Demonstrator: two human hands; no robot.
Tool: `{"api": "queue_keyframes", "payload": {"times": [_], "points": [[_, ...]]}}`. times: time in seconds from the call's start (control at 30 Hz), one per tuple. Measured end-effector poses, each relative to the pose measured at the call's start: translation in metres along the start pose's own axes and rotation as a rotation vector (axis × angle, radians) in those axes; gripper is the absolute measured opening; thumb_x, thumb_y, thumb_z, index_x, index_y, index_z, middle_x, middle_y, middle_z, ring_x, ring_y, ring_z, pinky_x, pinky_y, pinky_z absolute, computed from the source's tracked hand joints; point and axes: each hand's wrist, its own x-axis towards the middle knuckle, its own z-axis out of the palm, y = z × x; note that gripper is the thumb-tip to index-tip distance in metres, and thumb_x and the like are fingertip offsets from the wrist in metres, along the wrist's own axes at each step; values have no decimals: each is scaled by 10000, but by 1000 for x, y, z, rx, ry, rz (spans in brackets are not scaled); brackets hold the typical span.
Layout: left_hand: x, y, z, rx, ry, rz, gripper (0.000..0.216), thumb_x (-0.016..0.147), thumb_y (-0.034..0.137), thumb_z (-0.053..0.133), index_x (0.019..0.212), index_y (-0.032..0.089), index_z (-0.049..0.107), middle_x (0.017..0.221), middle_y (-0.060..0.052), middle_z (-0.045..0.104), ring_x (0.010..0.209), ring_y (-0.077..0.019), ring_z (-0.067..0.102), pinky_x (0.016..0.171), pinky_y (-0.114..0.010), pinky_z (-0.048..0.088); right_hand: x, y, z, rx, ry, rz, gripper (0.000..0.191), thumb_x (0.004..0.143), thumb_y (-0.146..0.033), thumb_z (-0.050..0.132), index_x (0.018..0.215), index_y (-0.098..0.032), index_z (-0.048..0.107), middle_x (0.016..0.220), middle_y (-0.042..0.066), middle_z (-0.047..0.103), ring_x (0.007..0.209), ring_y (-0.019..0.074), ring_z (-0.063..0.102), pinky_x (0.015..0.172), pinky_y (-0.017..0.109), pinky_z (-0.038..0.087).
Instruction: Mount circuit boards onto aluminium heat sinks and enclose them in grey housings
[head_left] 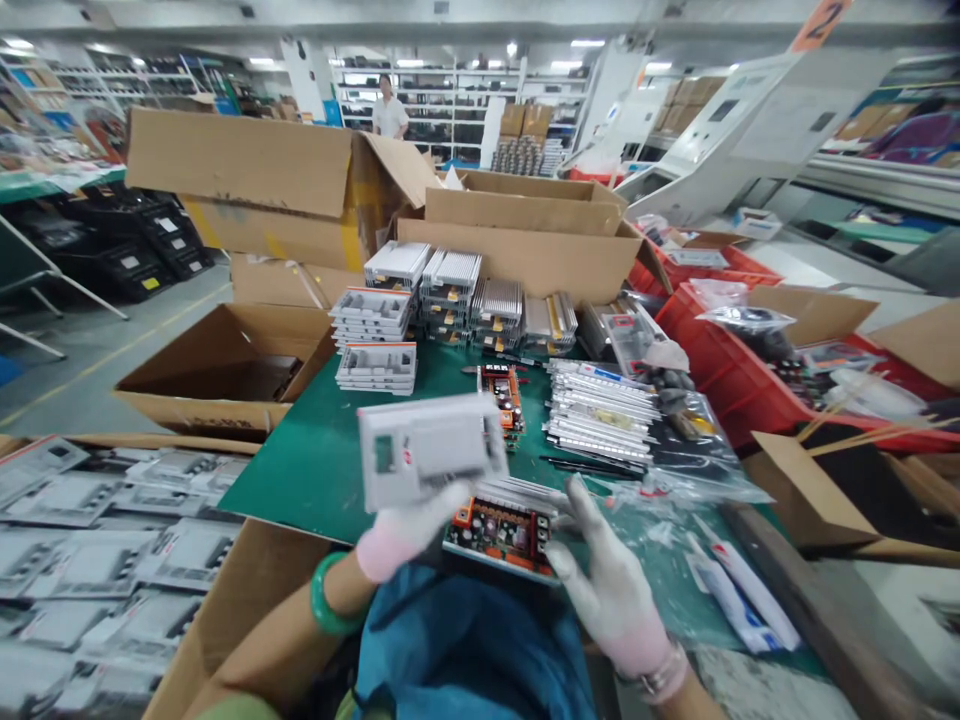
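Observation:
My left hand (405, 535), in a white glove with a green bangle on the wrist, is closed on a grey-white plastic cover (429, 448) and holds it up above the green mat (315, 460). Just below it a circuit board (499, 530) with orange parts in a metal finned case lies at the mat's near edge. My right hand (607, 585), gloved too, rests beside that board with fingers spread, its fingertips touching the board's right end.
Stacks of finned metal cases (450, 290) and white covers (375, 365) stand at the back of the mat. Open cardboard boxes (225, 370) sit left and behind. A box of finished units (97, 540) lies near left. Red bins (720, 370) and plastic bags (675, 470) crowd the right. A person stands far back.

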Motion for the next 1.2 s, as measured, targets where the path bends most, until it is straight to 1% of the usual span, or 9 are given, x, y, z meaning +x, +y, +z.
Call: {"api": "queue_keyframes", "payload": {"times": [0.1, 0.2, 0.33, 0.43, 0.6, 0.87, 0.97, 1.07, 1.2], "points": [[-33, 26, 25, -149, -395, 0, 597, 873, 642, 453, 1316, 248, 524, 1195, -61, 667, 1127, -257, 620, 964, -434, 553, 6, -13, -2, 76, 27, -36, 622, 969, -404, 317, 1516, -153, 157, 1184, 134, 668, 972, 225, 697, 763, 323, 582], [-38, 30, 24, -254, -519, 19, 644, 811, 688, 519, 1277, 245, 559, 1206, -59, 665, 1075, -264, 647, 943, -416, 562, 4, -12, -5, 43, 62, 19, 521, 954, -372, 352, 1437, -176, 328, 1208, 130, 662, 1007, 229, 690, 772, 316, 578], [-25, 10, 4, -78, -351, -15, 849, 584, 738, 717, 1227, 208, 557, 1115, -80, 686, 986, -303, 674, 879, -424, 570, -4, 0, -8, -68, 33, 123, 388, 937, -359, 371, 1255, -184, 508, 948, 80, 742, 739, 204, 725, 617, 282, 556], [-19, -8, -5, 244, -224, 108, 972, 535, 666, 786, 1314, 174, 475, 1317, -151, 558, 1209, -366, 541, 1027, -494, 465, -7, 6, -4, -151, -48, 176, 375, 931, -368, 353, 1166, -176, 574, 689, 24, 713, 532, 189, 674, 501, 262, 485], [-13, -26, -1, 345, -360, 298, 942, 622, 568, 782, 1386, 186, 383, 1404, -153, 482, 1401, -375, 293, 1145, -542, 299, -1, 8, 9, -229, -110, 189, 396, 918, -370, 350, 1156, -178, 603, 601, 0, 683, 488, 187, 654, 480, 252, 435], [-3, -34, 2, 296, -449, 272, 800, 714, 587, 712, 1341, 181, 425, 1383, -155, 499, 1388, -339, 335, 1135, -505, 324, 4, 16, 8, -295, -209, 168, 393, 942, -363, 407, 1276, -238, 569, 762, 5, 731, 616, 174, 687, 542, 243, 472], [3, -30, -1, 335, -489, 300, 781, 701, 596, 714, 1317, 192, 454, 1343, -142, 537, 1372, -343, 362, 1163, -542, 246, 2, 16, 5, -425, -173, 18, 439, 905, -423, 508, 1293, -229, 574, 1053, 102, 704, 868, 233, 682, 696, 309, 517], [8, -24, -4, 400, -516, 336, 747, 679, 559, 737, 1286, 204, 485, 1296, -124, 576, 1350, -344, 395, 1165, -563, 221, -8, 12, 9, -468, -122, -178, 559, 809, -496, 638, 1275, -192, 587, 1314, 177, 570, 1197, 348, 526, 937, 474, 459], [6, -18, -5, 454, -495, 406, 684, 631, 496, 769, 1207, 214, 532, 1218, -104, 622, 1317, -346, 437, 1154, -561, 255, -30, 10, 22, -477, -46, -380, 466, 795, -372, 702, 1242, -291, 597, 1272, 115, 605, 1235, 315, 504, 943, 455, 458]]}}
